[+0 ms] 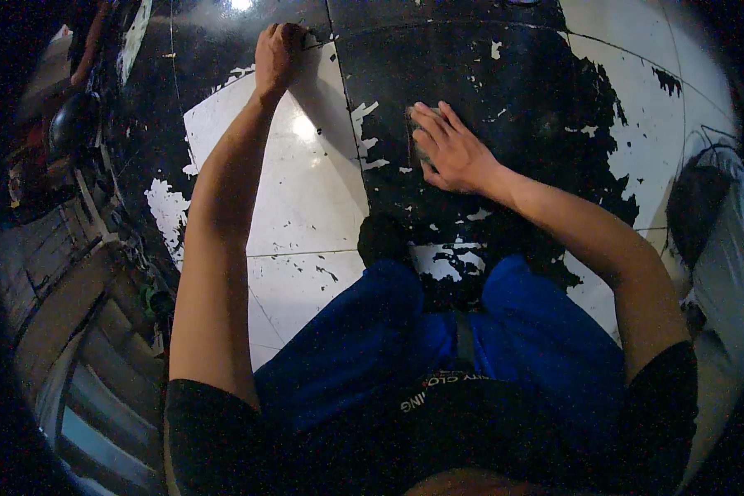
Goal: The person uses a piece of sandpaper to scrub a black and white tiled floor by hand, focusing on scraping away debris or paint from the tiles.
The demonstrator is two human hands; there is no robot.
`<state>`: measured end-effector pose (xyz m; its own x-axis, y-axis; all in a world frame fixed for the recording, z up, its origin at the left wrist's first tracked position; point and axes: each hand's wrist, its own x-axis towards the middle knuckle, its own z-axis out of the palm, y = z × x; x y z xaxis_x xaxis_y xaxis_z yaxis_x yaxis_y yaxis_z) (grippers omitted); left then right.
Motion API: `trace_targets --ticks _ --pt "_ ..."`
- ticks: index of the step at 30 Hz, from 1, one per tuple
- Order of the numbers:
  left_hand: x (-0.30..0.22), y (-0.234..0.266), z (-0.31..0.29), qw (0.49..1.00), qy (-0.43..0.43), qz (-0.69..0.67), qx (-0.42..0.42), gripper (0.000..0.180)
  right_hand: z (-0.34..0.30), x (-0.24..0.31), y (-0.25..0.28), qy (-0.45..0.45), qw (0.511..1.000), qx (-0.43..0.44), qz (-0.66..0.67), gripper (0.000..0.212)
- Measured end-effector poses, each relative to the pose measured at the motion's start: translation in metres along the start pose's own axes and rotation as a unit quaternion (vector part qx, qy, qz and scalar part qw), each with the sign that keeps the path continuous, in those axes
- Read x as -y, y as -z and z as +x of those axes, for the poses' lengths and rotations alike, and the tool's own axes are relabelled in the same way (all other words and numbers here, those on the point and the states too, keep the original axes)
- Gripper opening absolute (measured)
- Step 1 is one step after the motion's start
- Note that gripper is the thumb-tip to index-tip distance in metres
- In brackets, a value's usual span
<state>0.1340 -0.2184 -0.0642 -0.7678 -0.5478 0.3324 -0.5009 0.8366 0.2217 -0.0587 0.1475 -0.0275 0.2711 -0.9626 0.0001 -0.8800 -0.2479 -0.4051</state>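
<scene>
The floor is white tile partly covered by a black, flaking coating with ragged edges. Far ahead and to the left, my left hand is closed, fingers curled down at the border between the black coating and a bare white patch. Whatever its fingertips may grip is hidden. My right hand lies palm down on the black area, right of the middle, with fingers stretched out. Under its fingers shows a dark, straight-edged patch that I cannot make out.
My blue-trousered legs are bent below, with a dark shoe on the floor between my arms. On the left stand a rounded black object and slatted furniture. At the right edge is a light grey trouser leg.
</scene>
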Motion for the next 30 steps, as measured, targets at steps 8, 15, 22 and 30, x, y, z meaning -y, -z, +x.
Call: trace_targets --ticks 8,15,22,30 --pt "0.013 0.005 0.009 0.999 0.012 -0.004 0.035 0.017 0.002 0.0 -0.003 0.002 1.0 -0.014 -0.005 0.055" --pt "0.036 0.019 0.025 0.997 0.047 0.034 -0.049 0.033 0.004 0.002 -0.003 0.009 1.0 -0.022 0.015 0.055" --pt "0.011 0.027 0.008 0.993 0.063 -0.073 0.073 0.021 0.0 -0.002 -0.007 0.001 0.999 -0.03 0.024 0.055" --pt "0.001 0.03 -0.006 0.996 0.03 -0.059 0.053 0.019 0.001 -0.001 -0.006 -0.004 0.999 -0.015 0.039 0.053"
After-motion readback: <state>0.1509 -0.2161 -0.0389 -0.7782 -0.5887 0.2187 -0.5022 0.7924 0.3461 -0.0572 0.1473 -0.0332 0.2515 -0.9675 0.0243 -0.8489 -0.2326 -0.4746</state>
